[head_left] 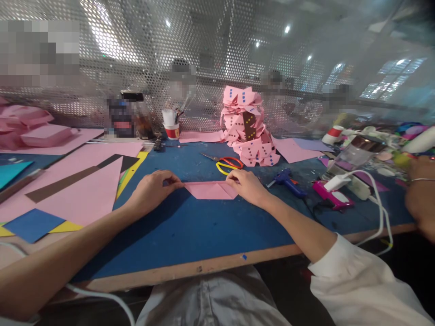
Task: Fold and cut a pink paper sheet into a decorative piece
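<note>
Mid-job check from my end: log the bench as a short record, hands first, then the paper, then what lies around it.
Left hand: pinches the left end of the paper
Right hand: pinches its right end
Paper: folded pink paper, held over the blue tabletop
Just beyond: scissors with red and yellow handles
Farther back: pile of folded pink pieces with coloured marks
To the right: blue glue gun
To the left: large pink sheet, brown strip, blue square
</note>
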Action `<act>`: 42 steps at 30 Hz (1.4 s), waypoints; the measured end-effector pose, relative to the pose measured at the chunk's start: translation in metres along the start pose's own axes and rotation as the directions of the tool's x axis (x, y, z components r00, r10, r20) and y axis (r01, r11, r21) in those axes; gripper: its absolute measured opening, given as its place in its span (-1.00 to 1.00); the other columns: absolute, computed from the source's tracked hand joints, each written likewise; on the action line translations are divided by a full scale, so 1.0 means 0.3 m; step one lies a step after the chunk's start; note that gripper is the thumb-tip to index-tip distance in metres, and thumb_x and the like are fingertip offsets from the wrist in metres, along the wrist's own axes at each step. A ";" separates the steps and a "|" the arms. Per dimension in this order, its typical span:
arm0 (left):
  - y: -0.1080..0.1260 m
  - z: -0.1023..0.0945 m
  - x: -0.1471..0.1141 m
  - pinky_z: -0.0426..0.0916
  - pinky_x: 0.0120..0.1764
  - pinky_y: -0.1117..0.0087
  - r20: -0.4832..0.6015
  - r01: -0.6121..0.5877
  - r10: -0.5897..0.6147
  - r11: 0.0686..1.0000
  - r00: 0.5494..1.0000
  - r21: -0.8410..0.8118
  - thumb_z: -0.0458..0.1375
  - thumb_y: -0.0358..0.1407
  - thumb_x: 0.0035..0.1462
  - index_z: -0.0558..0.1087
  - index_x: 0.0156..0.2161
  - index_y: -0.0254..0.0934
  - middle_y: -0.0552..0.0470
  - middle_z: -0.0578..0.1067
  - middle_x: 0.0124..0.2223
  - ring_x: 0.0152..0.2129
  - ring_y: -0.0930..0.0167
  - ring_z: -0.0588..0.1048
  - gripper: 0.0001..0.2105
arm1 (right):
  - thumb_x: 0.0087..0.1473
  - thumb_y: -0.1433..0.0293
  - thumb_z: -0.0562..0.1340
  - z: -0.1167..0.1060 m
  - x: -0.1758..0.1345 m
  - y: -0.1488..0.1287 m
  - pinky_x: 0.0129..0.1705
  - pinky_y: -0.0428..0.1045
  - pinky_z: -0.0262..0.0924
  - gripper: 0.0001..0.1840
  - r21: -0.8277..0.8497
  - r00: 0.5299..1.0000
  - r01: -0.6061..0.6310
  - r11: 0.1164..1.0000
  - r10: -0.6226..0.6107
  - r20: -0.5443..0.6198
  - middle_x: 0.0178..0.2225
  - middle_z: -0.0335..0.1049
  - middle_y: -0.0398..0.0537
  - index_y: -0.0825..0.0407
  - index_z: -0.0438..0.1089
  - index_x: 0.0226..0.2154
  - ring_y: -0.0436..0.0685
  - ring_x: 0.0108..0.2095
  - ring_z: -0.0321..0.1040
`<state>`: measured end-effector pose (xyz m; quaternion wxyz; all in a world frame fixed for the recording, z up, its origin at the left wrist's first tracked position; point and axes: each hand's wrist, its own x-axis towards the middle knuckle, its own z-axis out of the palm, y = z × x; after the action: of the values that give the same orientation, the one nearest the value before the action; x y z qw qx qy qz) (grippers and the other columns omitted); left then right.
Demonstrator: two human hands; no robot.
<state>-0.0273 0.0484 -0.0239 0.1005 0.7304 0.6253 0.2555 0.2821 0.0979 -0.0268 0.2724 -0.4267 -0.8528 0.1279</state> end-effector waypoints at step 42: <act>-0.040 0.010 0.015 0.31 -0.17 0.32 -0.011 0.054 -0.054 0.997 0.998 -0.047 0.14 0.04 0.15 0.57 -0.25 -0.16 0.06 0.61 -0.22 -0.25 0.25 0.53 -0.67 | 0.20 0.49 0.19 -0.019 0.005 -0.012 -0.22 -0.04 0.10 -0.84 -0.084 1.000 -0.019 0.996 0.020 0.016 -0.24 0.60 -0.11 0.02 0.46 -0.38 0.06 -0.26 0.46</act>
<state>-0.0358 0.0555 -0.0310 0.1208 0.7093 0.6392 0.2717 0.2822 0.0969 -0.0199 0.2456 -0.4451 -0.8555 0.0982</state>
